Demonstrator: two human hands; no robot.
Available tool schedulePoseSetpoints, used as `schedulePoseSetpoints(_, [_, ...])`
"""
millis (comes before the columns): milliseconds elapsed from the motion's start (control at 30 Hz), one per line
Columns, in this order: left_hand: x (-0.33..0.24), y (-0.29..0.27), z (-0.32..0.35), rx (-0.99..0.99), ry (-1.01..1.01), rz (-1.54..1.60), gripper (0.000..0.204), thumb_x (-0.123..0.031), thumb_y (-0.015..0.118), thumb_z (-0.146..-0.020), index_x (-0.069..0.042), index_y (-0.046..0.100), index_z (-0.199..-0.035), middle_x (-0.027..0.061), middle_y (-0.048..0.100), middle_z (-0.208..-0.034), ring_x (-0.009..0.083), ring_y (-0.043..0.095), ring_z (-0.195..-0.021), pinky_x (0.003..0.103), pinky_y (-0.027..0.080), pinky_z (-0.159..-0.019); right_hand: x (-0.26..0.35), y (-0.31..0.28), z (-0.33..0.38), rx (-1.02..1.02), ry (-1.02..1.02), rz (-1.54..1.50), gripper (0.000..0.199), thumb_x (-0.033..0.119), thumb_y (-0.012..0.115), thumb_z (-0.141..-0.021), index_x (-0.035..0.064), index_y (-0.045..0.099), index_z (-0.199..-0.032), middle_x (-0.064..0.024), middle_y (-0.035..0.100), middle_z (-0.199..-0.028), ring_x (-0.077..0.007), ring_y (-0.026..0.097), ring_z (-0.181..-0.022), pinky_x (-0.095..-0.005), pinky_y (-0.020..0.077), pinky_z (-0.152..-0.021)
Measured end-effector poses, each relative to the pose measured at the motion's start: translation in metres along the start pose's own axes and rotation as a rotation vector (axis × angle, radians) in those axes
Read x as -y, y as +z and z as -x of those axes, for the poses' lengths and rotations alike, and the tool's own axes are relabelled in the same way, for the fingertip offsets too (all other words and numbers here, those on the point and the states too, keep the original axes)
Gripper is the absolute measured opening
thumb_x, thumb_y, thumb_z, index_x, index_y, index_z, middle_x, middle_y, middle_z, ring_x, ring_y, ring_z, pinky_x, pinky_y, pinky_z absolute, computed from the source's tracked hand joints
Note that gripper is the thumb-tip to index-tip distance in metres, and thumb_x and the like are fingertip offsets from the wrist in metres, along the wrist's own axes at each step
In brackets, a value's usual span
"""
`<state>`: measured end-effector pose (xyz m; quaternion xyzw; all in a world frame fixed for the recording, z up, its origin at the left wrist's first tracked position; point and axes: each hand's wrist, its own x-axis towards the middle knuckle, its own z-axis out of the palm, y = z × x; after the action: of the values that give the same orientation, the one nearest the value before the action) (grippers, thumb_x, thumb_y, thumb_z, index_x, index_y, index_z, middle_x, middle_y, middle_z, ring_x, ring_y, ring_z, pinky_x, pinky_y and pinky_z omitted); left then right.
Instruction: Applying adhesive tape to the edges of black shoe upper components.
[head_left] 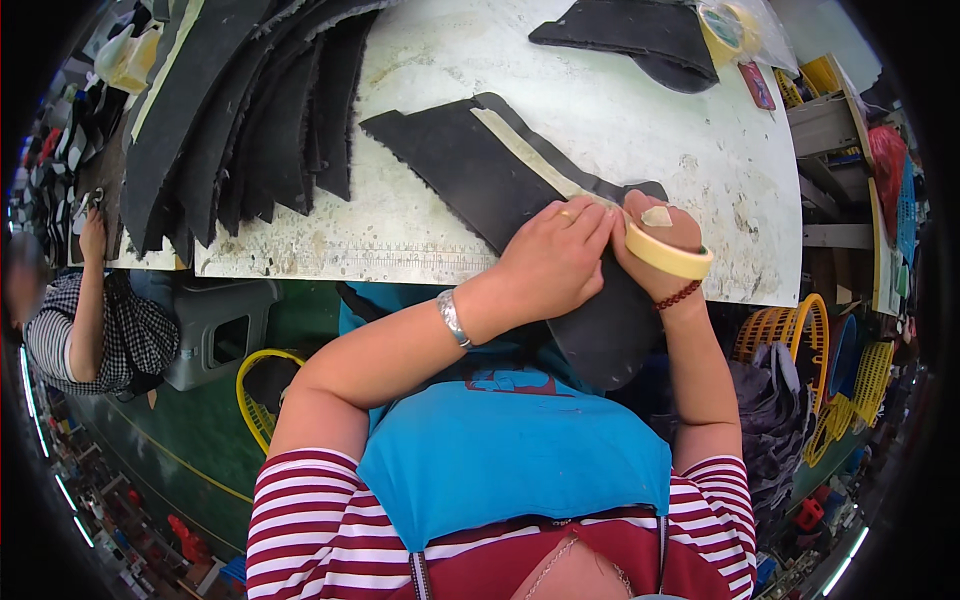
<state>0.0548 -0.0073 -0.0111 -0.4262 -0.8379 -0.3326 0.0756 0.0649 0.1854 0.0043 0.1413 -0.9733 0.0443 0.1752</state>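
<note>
A black cut piece of leather-like sheet with a fuzzy edge lies slanted on the white table, its rounded lower end hanging over the front edge. A pale strip of masking tape runs along it to my fingers. My left hand presses closed fingertips onto the strip's near end. Right beside it, my right hand is curled at the same spot, its fingertips partly hidden. The roll of masking tape is looped around my right hand. A small pale scrap sits on that hand.
Several black pieces are stacked at the table's left. Another black piece lies at the far right, near a plastic bag with tape rolls. The white table has a ruler scale along its front. Yellow baskets stand right; a co-worker sits left.
</note>
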Motion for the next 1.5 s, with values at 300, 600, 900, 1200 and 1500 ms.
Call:
schedulePoseSetpoints(300, [0.002,0.006,0.016,0.014,0.027,-0.167,0.054,-0.017,0.068,-0.08,0.004,0.063,-0.129,0.0167,0.058,-0.138,0.0327,0.054,-0.131,0.043,0.044,-0.107,-0.003,-0.014,0.02,-0.108,0.067,-0.487,0.032,0.017,0.081,-0.078,0.0057,0.066,-0.105,-0.0078,0.066,-0.084,-0.0272,0.064,-0.079,-0.0401,0.0501,-0.078])
schedulePoseSetpoints(600, [0.002,0.007,0.016,0.007,0.032,-0.202,0.054,-0.019,0.068,-0.08,0.004,0.064,-0.129,0.0167,0.058,-0.138,0.0321,0.054,-0.131,0.043,0.045,-0.106,-0.046,-0.036,0.01,0.078,-0.061,0.073,0.028,0.029,0.083,-0.078,0.0083,0.066,-0.086,-0.0088,0.065,-0.084,-0.0279,0.064,-0.083,-0.0398,0.0486,-0.079])
schedulePoseSetpoints(900, [-0.001,0.006,0.015,0.025,0.052,-0.243,0.054,-0.02,0.068,-0.08,0.004,0.064,-0.129,0.0183,0.059,-0.137,0.0327,0.054,-0.129,0.042,0.044,-0.105,-0.042,-0.016,0.002,-0.005,0.052,-0.479,0.018,0.02,0.073,-0.092,0.0073,0.064,-0.082,-0.0108,0.066,-0.077,-0.0302,0.066,-0.076,-0.0409,0.0507,-0.069])
schedulePoseSetpoints(1200, [-0.002,0.004,0.014,0.051,0.042,-0.259,0.058,-0.022,0.068,-0.08,0.003,0.061,-0.132,0.0158,0.059,-0.134,0.0316,0.053,-0.128,0.041,0.044,-0.103,-0.032,-0.025,0.018,0.145,0.225,-0.3,0.021,0.024,0.069,-0.095,0.0088,0.062,-0.082,-0.0097,0.063,-0.068,-0.0315,0.064,-0.063,-0.0398,0.0514,-0.061])
schedulePoseSetpoints(1500, [-0.003,0.002,0.002,0.101,0.026,-0.281,0.059,-0.027,0.07,-0.078,-0.004,0.063,-0.132,0.0098,0.06,-0.118,0.0261,0.053,-0.115,0.04,0.042,-0.088,-0.029,-0.017,0.023,0.178,0.269,-0.195,0.021,0.029,0.069,-0.093,0.0112,0.062,-0.084,-0.0099,0.065,-0.069,-0.0324,0.066,-0.067,-0.0427,0.0519,-0.061])
